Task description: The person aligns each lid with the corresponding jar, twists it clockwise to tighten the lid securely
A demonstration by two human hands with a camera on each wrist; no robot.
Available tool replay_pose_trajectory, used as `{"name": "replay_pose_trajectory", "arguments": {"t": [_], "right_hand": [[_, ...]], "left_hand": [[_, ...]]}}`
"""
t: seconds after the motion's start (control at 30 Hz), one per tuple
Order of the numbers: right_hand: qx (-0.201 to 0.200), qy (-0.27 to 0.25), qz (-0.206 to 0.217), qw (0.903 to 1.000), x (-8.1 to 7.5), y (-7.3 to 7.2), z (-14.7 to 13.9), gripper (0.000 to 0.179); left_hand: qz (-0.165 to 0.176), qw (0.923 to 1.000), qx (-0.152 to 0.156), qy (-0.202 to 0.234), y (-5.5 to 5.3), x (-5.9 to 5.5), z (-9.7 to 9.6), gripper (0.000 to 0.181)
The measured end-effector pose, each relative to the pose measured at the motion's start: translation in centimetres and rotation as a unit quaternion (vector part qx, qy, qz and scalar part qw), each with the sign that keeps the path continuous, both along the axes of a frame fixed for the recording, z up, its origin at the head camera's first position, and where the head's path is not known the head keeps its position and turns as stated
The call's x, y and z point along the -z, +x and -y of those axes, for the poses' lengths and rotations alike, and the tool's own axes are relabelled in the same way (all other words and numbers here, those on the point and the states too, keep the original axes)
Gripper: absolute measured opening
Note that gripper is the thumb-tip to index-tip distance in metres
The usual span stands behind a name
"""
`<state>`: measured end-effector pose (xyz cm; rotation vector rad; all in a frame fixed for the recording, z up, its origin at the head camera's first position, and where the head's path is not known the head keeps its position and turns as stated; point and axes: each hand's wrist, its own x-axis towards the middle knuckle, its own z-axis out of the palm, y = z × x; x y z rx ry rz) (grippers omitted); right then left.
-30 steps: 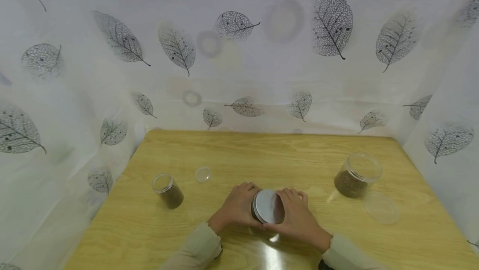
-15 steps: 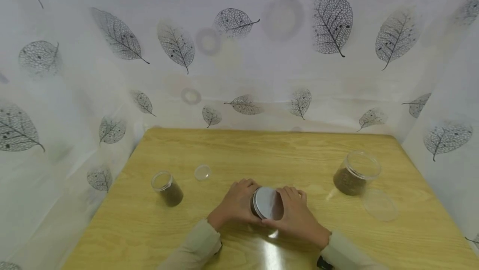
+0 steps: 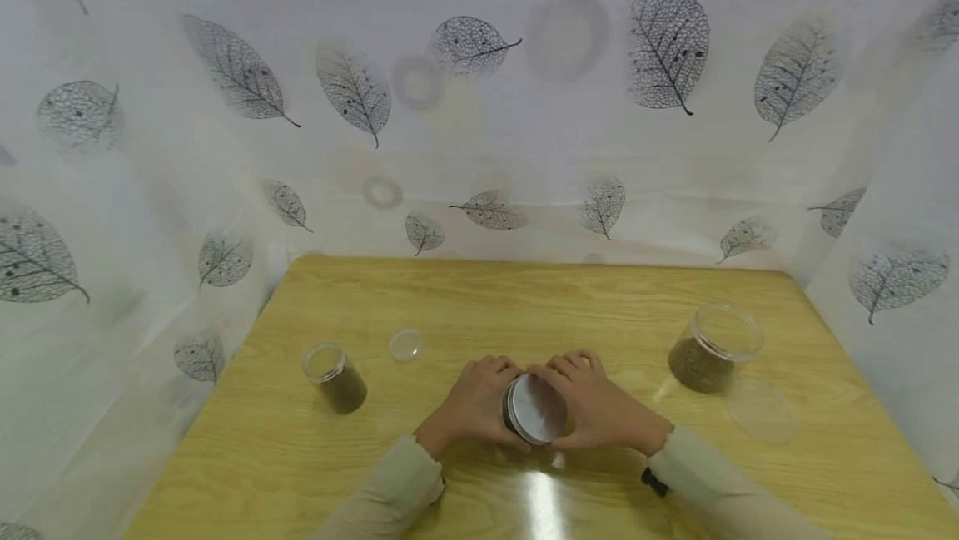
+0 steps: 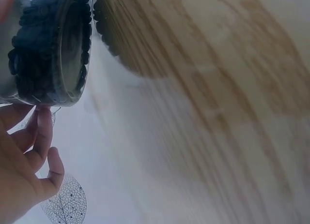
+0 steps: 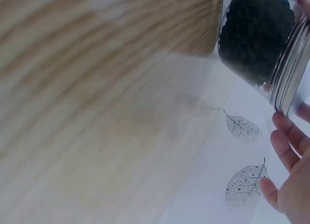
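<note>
Between my hands is a clear jar of small dark beans (image 5: 256,37), topped by a silver screw lid (image 3: 538,409). My left hand (image 3: 474,404) grips the jar's side, and in the left wrist view its fingers (image 4: 44,129) bend against the glass by the base. From the right, my right hand (image 3: 608,408) holds the lid's edge, thumb in front and fingers at the back. The right wrist view shows fingertips (image 5: 281,120) right at the lid's rim. In both wrist views the jar hangs close over the wood-grain table (image 4: 193,83).
An open slim jar with dark contents (image 3: 343,386) stands at left, a small clear lid (image 3: 406,345) behind it. At right is a wider open jar, partly filled with something brown (image 3: 700,364), beside a larger clear lid (image 3: 762,412). A leaf-print curtain (image 3: 524,149) surrounds the table.
My right hand has turned around the lid, its fingers shifting back and left over the rim and its wrist swinging outward. The left hand and the jar stay nearly where they were.
</note>
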<state>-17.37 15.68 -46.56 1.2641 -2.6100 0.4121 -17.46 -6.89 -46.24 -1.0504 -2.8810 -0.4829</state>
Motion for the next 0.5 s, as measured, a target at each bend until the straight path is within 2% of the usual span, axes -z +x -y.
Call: {"name": "replay_pose_trajectory", "arguments": {"t": [0.17, 0.5], "right_hand": [[0.013, -0.02, -0.015, 0.9996, 0.1, 0.2, 0.2, 0.095], [0.04, -0.057, -0.043, 0.9966, 1.1, 0.6, 0.6, 0.095]], "left_hand": [[-0.009, 0.9999, -0.001, -0.01, -0.1, -0.1, 0.0, 0.088], [-0.005, 1.0, 0.0, 0.005, -0.1, 0.0, 0.0, 0.087]]}}
